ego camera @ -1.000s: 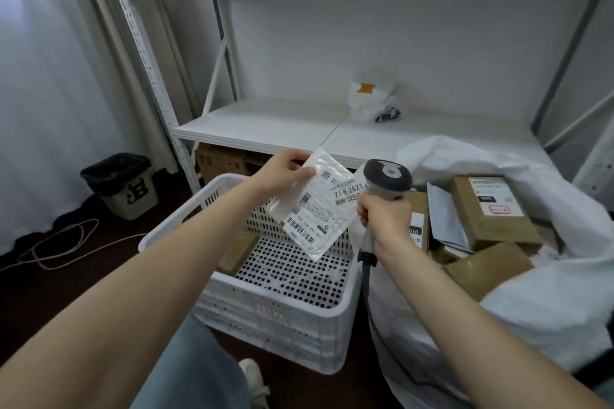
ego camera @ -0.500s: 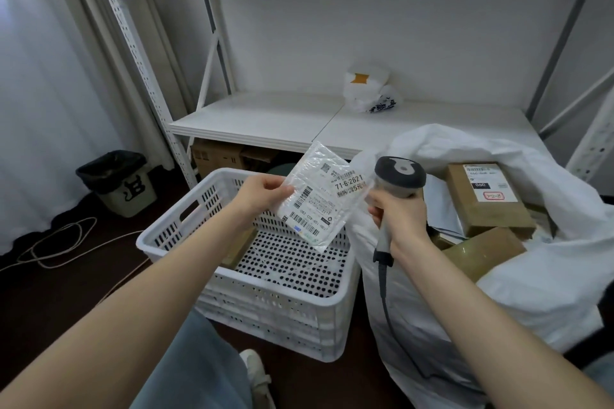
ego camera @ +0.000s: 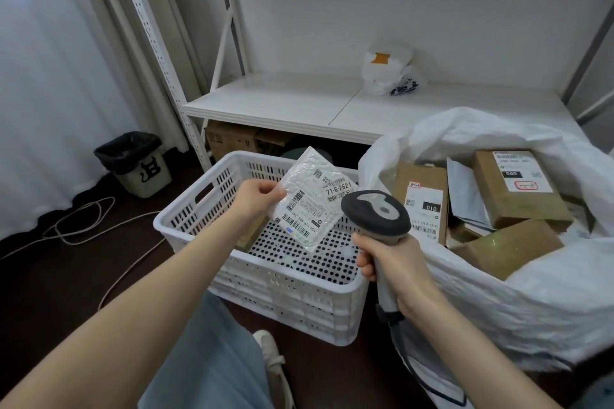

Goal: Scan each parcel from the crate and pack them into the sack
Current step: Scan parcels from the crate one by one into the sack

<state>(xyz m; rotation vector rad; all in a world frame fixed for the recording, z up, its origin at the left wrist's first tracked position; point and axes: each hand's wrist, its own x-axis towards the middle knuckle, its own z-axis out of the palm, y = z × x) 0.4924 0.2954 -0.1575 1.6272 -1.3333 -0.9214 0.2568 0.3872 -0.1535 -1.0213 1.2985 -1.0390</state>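
Note:
My left hand [ego camera: 256, 200] pinches the left edge of a white bubble-mailer parcel [ego camera: 310, 201], label and barcodes facing me, held above the white perforated crate [ego camera: 265, 279]. My right hand [ego camera: 393, 264] grips the handle of a grey barcode scanner [ego camera: 375, 214], whose head sits just right of the parcel and overlaps its lower right corner. A brown parcel [ego camera: 254, 231] lies in the crate, mostly hidden behind my left hand. To the right, the open white sack [ego camera: 518, 302] holds several brown cardboard parcels [ego camera: 513, 189].
A white metal shelf [ego camera: 282, 103] stands behind the crate, with a white plastic bag [ego camera: 390, 75] on it and cardboard boxes [ego camera: 232, 141] beneath. A small bin with a black liner [ego camera: 136, 163] and loose cables [ego camera: 79, 219] lie on the dark floor at left.
My right hand has pulled the scanner back and lower, toward me, so its head now sits below the parcel's label. The left hand still holds the parcel over the crate.

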